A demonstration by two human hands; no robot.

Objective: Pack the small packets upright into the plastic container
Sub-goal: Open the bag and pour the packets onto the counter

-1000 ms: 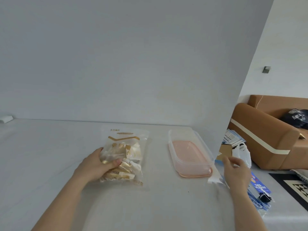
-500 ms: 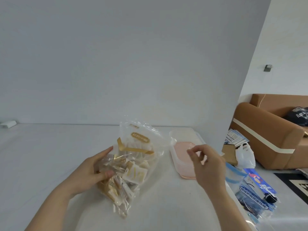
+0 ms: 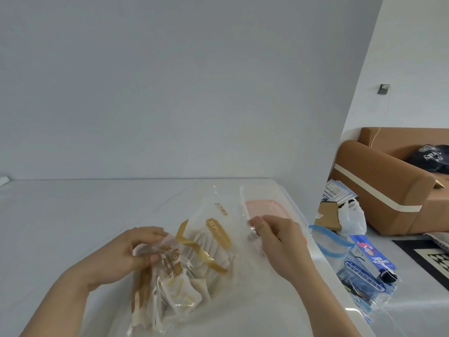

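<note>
Head view, bag: a clear plastic bag with gold print is hanging tilted above the white tabletop, stuffed with small packets bunching toward its lower end.
Head view, left hand: the left hand is gripping the bag's lower left part, its fingers curling over the film and the thumb pressing from below.
Head view, right hand: the right hand is pinching the bag's upper right edge with its fingers closed on the film.
Head view, container: the plastic container, clear with a pink base, is sitting on the tabletop just behind the right hand; no packets are showing inside.
Handling: the film is looking thin, slippery and crinkly; the packets are probably light and soft.
Where to hold: likely gripping the bag at its mouth edges for opening, then taking each packet by its flat sides, not the crimped ends.
</note>
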